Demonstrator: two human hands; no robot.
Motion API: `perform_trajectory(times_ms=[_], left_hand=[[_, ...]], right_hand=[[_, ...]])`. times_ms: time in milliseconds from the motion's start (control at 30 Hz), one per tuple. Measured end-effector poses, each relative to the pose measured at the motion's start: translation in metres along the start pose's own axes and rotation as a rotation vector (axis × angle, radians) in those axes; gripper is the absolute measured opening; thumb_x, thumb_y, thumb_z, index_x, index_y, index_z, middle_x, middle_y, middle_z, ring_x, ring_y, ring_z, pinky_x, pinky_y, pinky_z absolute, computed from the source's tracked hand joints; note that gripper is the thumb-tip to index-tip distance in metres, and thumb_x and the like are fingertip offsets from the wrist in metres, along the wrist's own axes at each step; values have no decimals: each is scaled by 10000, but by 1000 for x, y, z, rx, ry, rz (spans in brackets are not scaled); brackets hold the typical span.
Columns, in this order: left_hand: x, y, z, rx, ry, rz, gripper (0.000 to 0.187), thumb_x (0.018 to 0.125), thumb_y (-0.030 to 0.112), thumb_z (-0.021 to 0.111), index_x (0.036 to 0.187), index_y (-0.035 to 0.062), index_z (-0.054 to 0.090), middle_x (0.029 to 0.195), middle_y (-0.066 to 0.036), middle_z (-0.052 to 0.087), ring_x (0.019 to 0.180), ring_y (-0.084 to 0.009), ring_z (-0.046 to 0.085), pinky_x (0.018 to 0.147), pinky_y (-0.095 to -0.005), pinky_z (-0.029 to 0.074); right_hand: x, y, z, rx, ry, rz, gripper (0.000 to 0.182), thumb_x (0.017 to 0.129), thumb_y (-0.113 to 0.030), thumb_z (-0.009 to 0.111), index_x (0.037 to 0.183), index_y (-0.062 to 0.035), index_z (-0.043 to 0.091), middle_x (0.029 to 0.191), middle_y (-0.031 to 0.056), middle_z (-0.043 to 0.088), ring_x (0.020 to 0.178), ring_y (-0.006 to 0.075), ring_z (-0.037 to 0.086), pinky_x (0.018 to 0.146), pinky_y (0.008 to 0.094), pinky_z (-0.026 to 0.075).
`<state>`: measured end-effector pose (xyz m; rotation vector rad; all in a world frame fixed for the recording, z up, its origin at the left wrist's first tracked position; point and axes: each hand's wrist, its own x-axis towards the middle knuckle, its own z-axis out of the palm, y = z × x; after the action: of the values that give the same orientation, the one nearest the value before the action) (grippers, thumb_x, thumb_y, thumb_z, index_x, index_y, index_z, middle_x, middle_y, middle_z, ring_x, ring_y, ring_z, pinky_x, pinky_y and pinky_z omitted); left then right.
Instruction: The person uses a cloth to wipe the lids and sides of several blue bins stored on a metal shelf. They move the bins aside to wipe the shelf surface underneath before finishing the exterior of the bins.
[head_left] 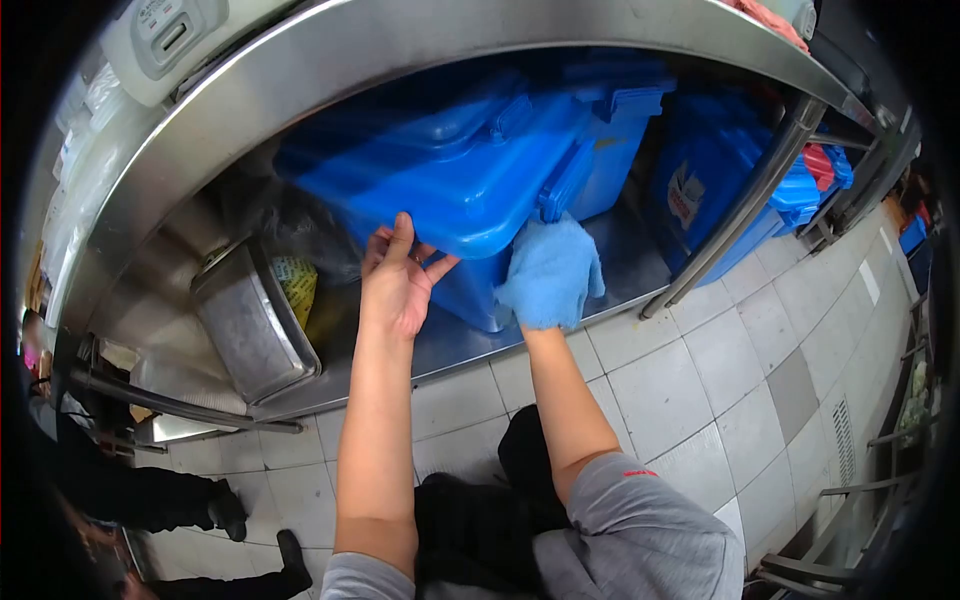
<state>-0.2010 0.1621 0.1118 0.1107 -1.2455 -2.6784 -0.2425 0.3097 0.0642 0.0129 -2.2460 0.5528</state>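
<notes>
A large blue plastic bin (470, 290) with a blue lid (430, 205) stands on the lower steel shelf, its lid corner facing me. My left hand (400, 275) is at the front edge of that lid, thumb against the rim and the other fingers partly hidden beneath it. A light blue cloth (553, 268) covers my right hand (550, 300), so its fingers do not show. The cloth is by the bin's right side, just below a blue lid latch (568, 185).
Another blue bin (710, 170) sits to the right beyond a steel leg (750, 205). A metal pan (255, 325) leans at the left of the shelf. The steel counter edge (450, 28) overhangs the bins. Another person's legs (150, 505) are at lower left.
</notes>
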Motion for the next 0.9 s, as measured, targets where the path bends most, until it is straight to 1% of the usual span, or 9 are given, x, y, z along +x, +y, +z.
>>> perform_trajectory(times_ms=[67, 267, 367, 500, 567, 633, 733, 833, 900], left_hand=[[1, 1, 3, -12, -1, 12, 203, 862, 214, 595, 786, 145, 420, 853, -18, 557, 806, -173, 578, 734, -479, 548], [0, 2, 2, -5, 3, 1, 206, 857, 214, 603, 801, 145, 417, 847, -23, 562, 802, -173, 581, 725, -486, 548], [0, 0, -2, -3, -1, -6, 204, 856, 215, 605, 819, 145, 417, 857, -29, 566, 802, -176, 585, 727, -493, 544], [1, 1, 0, -12, -5, -3, 204, 856, 214, 606, 815, 147, 418, 864, -29, 567, 812, -177, 588, 733, -495, 542], [1, 3, 2, -15, -11, -1, 204, 858, 212, 603, 809, 147, 416, 860, -28, 567, 812, -176, 587, 733, -494, 542], [-2, 0, -2, -13, -12, -7, 179, 861, 211, 596, 820, 138, 437, 879, -35, 571, 823, -176, 586, 738, -486, 545], [2, 1, -3, -10, -34, -2, 155, 862, 211, 592, 834, 131, 462, 899, -43, 575, 834, -176, 584, 746, -480, 547], [1, 0, -2, -16, -16, -7, 200, 855, 210, 608, 802, 155, 423, 857, -29, 567, 812, -175, 584, 746, -493, 537], [1, 0, -3, -29, -29, -12, 199, 854, 208, 610, 798, 159, 425, 860, -26, 566, 818, -177, 582, 751, -491, 535]], right_hand=[[6, 0, -20, -150, -328, -51, 98, 710, -167, 600, 725, -86, 653, 666, 93, 602, 733, 238, 602, 627, 336, 479], [-9, 4, 27, 257, 78, 28, 77, 685, -145, 590, 681, -85, 639, 682, 106, 607, 624, 228, 591, 559, 330, 464], [-7, 4, 23, -132, -32, -25, 65, 663, -132, 576, 633, -85, 609, 632, 101, 584, 581, 230, 568, 531, 322, 449], [-6, 10, 26, 134, -49, -68, 84, 664, -153, 578, 626, -81, 603, 607, 104, 575, 559, 226, 560, 516, 335, 441], [-4, 6, 28, 284, 123, -97, 91, 654, -163, 586, 617, -81, 600, 603, 105, 578, 560, 229, 560, 514, 347, 438], [-6, 6, 4, 136, 88, -202, 101, 655, -159, 606, 690, -66, 625, 655, 99, 603, 611, 232, 579, 546, 332, 448], [-22, 39, 21, 846, -44, 212, 196, 663, -144, 633, 830, -42, 642, 746, 93, 629, 703, 234, 598, 606, 315, 457], [-40, 59, 39, 1322, 36, 455, 327, 675, -129, 652, 982, -21, 622, 858, 88, 641, 805, 220, 603, 681, 304, 464], [-27, 30, -8, 1583, 115, 528, 282, 663, -128, 642, 926, -29, 635, 859, 100, 639, 803, 231, 602, 680, 314, 469]])
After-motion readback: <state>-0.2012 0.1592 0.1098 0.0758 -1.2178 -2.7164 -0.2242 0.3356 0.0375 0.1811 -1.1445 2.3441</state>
